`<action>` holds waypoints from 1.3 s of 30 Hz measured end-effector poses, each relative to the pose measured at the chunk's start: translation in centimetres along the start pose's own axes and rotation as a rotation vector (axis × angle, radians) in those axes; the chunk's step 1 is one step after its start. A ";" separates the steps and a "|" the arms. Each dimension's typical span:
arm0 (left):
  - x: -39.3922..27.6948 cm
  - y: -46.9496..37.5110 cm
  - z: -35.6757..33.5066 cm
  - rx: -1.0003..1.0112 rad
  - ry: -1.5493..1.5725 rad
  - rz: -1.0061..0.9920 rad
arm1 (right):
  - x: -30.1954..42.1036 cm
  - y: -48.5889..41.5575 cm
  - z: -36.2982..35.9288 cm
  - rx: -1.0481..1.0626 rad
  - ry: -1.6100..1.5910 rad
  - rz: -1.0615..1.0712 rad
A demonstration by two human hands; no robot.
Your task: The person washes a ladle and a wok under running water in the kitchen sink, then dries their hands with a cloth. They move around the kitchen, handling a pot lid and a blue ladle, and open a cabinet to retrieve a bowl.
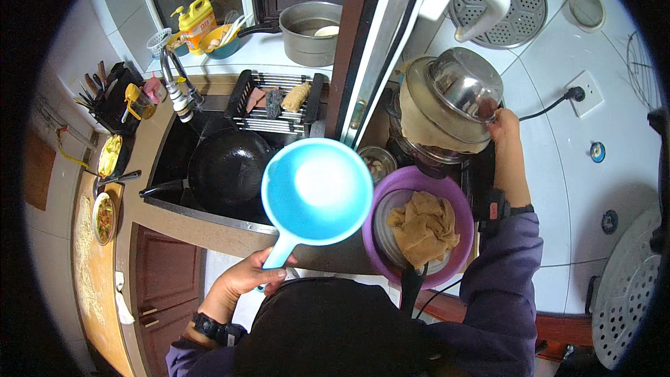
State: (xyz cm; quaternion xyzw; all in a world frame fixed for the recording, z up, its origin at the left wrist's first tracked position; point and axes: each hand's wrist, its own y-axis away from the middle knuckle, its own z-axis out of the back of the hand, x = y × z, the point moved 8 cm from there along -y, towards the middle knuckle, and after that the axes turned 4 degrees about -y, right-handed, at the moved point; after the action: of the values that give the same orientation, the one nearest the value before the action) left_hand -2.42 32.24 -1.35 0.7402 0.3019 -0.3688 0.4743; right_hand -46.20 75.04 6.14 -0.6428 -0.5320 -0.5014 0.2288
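My left hand (256, 272) grips the handle of a light blue plastic water ladle (319, 193), its broad bowl held up over the front edge of the sink. At the right, the fingers of my right hand (505, 126) are at the rim of a shiny stainless steel bowl (463, 81). This bowl sits on a stack with a wide round lid or pan and beige cloth (424, 125), above a dark pot on the counter. The fingertips are partly hidden. Below the stack, a purple plastic basin (377, 251) contains a crumpled brown cloth (424, 225).
A black wok (230, 167) rests in the sink under the faucet (175, 78). A drying rack (275, 102) spans the sink's back. A window frame (382, 52) stands between sink and stack. Left are a knife block (118, 97) and a floured wooden board (89, 277); a plugged cord (549, 107) hangs right.
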 end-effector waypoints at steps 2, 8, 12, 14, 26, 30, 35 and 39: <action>-0.9 -0.7 -0.9 0.066 -0.052 0.024 | -1.2 0.7 0.2 0.009 -0.261 -0.185; -5.6 -3.6 -5.5 0.312 -0.199 -0.086 | 3.1 3.2 -1.8 0.328 0.143 0.195; -9.0 -6.6 -7.5 0.248 -0.301 -0.140 | 7.2 3.1 -2.1 0.160 -0.705 -0.092; -12.3 -8.2 -7.8 0.106 -0.517 -0.347 | 10.7 4.9 -2.0 0.407 -0.895 -0.084; -25.3 -22.4 -12.6 -0.713 -1.551 -0.736 | 5.3 3.4 0.4 0.077 -0.617 -0.092; -24.8 -24.5 -11.9 -0.651 -1.417 -0.755 | 0.9 2.9 -0.7 0.214 -0.060 0.053; -24.4 -23.8 -10.7 -0.582 -1.229 -0.907 | -2.1 1.9 0.7 0.026 -0.400 -0.086; -24.3 -22.5 -10.1 -0.603 -1.150 -0.953 | -1.5 2.7 1.6 0.140 -0.045 0.018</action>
State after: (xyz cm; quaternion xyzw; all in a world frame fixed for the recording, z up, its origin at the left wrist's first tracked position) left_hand -31.00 47.48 10.91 0.0658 0.3803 -0.7575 0.5265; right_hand -42.96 74.76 4.80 -0.6412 -0.5650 -0.4462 0.2656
